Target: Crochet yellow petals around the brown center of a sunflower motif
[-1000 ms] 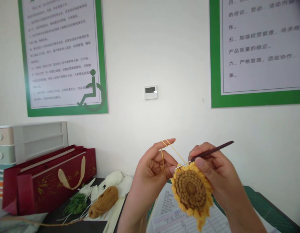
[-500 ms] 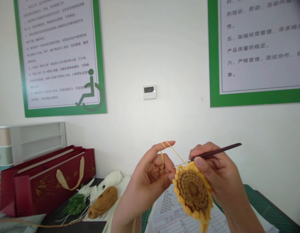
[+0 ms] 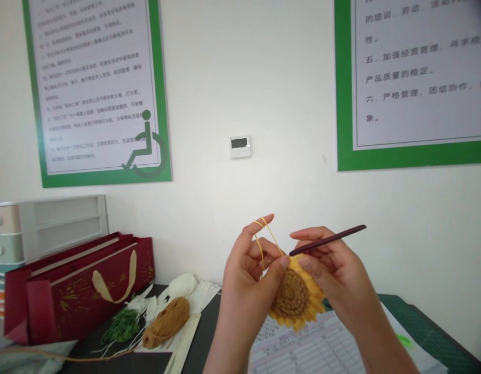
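Note:
My left hand (image 3: 250, 270) pinches the edge of a crocheted sunflower (image 3: 291, 293) between thumb and fingers. The flower has a brown centre and yellow petals. A strand of yellow yarn (image 3: 272, 235) loops over my raised left index finger and runs down to the flower's top edge. In my right hand (image 3: 334, 265) is a crochet hook with a dark purple handle (image 3: 330, 239), slanting up to the right. Its tip is hidden at the flower's edge by my left thumb. My right thumb lies against the petals.
Printed sheets (image 3: 303, 350) lie below my hands on a green cutting mat (image 3: 415, 322). To the left are a brown yarn skein (image 3: 166, 322), green yarn (image 3: 121, 326), white yarn (image 3: 182, 284), a ruler (image 3: 184, 345) and a dark red gift bag (image 3: 84, 291). Drawers (image 3: 7, 246) stand behind the bag.
Both hands have shifted, the left slightly up and right, the right leftward. The flower has turned and moved left, and the hook's metal shaft no longer shows.

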`<state>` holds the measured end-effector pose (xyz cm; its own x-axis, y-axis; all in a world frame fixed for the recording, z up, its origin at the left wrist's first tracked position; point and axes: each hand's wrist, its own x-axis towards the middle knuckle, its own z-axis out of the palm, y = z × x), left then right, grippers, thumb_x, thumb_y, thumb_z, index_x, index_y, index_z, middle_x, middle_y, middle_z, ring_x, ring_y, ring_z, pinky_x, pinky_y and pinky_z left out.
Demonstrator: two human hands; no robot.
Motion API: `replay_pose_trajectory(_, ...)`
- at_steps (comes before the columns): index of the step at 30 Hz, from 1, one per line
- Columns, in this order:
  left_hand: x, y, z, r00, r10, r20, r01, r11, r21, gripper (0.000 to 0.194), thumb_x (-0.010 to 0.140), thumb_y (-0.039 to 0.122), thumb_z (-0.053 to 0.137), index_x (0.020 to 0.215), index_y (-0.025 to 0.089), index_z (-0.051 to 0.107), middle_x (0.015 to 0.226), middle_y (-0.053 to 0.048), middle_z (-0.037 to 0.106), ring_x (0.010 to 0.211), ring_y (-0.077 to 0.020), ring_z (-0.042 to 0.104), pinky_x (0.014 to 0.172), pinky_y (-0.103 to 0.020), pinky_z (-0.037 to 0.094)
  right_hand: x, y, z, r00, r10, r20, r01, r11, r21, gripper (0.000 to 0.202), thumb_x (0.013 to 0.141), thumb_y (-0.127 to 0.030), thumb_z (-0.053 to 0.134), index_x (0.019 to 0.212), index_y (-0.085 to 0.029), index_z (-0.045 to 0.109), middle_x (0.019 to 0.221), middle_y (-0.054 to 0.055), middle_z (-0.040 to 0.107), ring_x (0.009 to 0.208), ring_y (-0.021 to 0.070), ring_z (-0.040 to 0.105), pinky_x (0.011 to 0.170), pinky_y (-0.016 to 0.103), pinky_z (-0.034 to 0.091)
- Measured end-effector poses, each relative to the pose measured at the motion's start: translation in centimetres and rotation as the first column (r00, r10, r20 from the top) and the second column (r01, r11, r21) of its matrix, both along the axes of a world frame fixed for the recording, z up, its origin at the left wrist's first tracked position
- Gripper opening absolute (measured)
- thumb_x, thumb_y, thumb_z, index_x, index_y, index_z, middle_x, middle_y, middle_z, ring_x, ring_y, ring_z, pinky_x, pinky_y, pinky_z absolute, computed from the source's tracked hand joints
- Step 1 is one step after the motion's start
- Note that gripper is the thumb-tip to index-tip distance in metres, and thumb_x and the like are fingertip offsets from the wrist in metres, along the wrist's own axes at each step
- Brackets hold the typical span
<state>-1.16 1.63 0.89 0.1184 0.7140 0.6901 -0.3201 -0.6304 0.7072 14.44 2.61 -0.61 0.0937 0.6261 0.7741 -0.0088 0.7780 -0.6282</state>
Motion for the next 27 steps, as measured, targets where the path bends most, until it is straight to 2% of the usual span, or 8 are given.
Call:
replay_pose_trajectory(3,0.1,-0.5,0.3,0.994,0.053,0.097,-0.048,0.997,-0.052,0.056,0.087,0.016,0.078,0.138,0.03,0.061,0.075,0.003,0.063,0.064,-0.0109,0.05,0.059,-0.022,0.038,-0.2,-0.2,0.1,0.998,0.067,-0.021,-0.069,0.994,-0.086,0.032,0.09,-0.056,0.07,0.101,-0.026,0.075,0.085,0.005,0.075,0.077,0.0195,0.071,0.067,0.028,0.058)
replay_pose_trajectory(7,0.3,-0.8,0.3,0.991,0.07,0.118,-0.064,0.996,-0.056,0.055,0.086,0.014,0.079,0.136,0.03,0.063,0.075,0.003,0.064,0.065,-0.0112,0.051,0.06,-0.023,0.04,-0.4,-0.5,0.1,0.99,0.138,-0.014,-0.138,0.976,-0.17,0.026,0.085,-0.048,0.078,0.081,-0.024,0.072,0.076,0.002,0.072,0.07,0.0168,0.067,0.065,0.026,0.055)
replay_pose_trajectory(10,0.6,-0.7,0.1,0.995,0.033,0.099,-0.032,0.999,-0.015,0.053,0.087,0.012,0.078,0.135,0.031,0.064,0.075,0.004,0.063,0.067,-0.0113,0.053,0.062,-0.023,0.041,-1.2,-0.6,-0.1,0.979,0.143,-0.143,-0.169,0.966,-0.194,0.028,0.085,-0.046,0.079,0.073,-0.023,0.067,0.068,0.0,0.066,0.06,0.0138,0.059,0.055,0.023,0.049)
replay_pose_trajectory(14,0.7,-1.0,0.2,0.994,0.054,0.098,-0.052,0.998,-0.023,0.049,0.087,0.013,0.078,0.131,0.031,0.066,0.074,0.004,0.062,0.065,-0.0108,0.05,0.06,-0.023,0.04,-2.5,-0.3,-0.4,0.947,0.108,-0.301,-0.179,0.959,-0.219,0.024,0.084,-0.046,0.079,0.082,-0.025,0.068,0.072,-0.002,0.065,0.062,0.0141,0.058,0.056,0.023,0.049)
replay_pose_trajectory(17,0.6,-1.4,0.4,0.989,0.058,0.136,-0.045,0.994,-0.096,0.049,0.087,0.015,0.079,0.131,0.031,0.064,0.074,0.005,0.062,0.064,-0.0101,0.048,0.059,-0.022,0.038,-2.6,-0.3,-0.3,0.948,0.187,-0.258,-0.249,0.94,-0.232,0.027,0.084,-0.049,0.079,0.085,-0.023,0.069,0.078,0.001,0.068,0.07,0.0154,0.061,0.063,0.025,0.05)
replay_pose_trajectory(19,0.4,-1.5,0.6,0.991,0.046,0.129,-0.033,0.995,-0.097,0.049,0.087,0.015,0.079,0.131,0.03,0.064,0.074,0.005,0.061,0.064,-0.01,0.048,0.06,-0.022,0.037,-2.1,-0.4,-0.2,0.947,0.237,-0.216,-0.288,0.925,-0.247,0.028,0.084,-0.048,0.08,0.082,-0.022,0.068,0.076,0.0,0.066,0.07,0.0145,0.06,0.063,0.024,0.048)
replay_pose_trajectory(23,0.2,-1.0,0.5,0.998,-0.008,0.058,0.011,0.998,-0.056,0.046,0.087,0.014,0.078,0.13,0.027,0.066,0.072,0.005,0.059,0.063,-0.0096,0.046,0.058,-0.022,0.033,-1.1,-0.4,0.0,0.951,0.263,-0.163,-0.297,0.922,-0.247,0.034,0.082,-0.048,0.082,0.074,-0.021,0.063,0.067,-0.003,0.057,0.062,0.0112,0.05,0.056,0.022,0.041)
replay_pose_trajectory(27,0.0,-0.7,0.4,0.996,-0.003,0.086,0.011,0.996,-0.093,0.048,0.088,0.016,0.076,0.132,0.028,0.064,0.072,0.005,0.058,0.06,-0.0092,0.044,0.056,-0.023,0.032,-1.3,-0.8,0.5,0.937,0.28,-0.209,-0.337,0.883,-0.326,0.036,0.081,-0.052,0.081,0.079,-0.019,0.066,0.072,-0.001,0.062,0.067,0.0119,0.054,0.06,0.023,0.043)
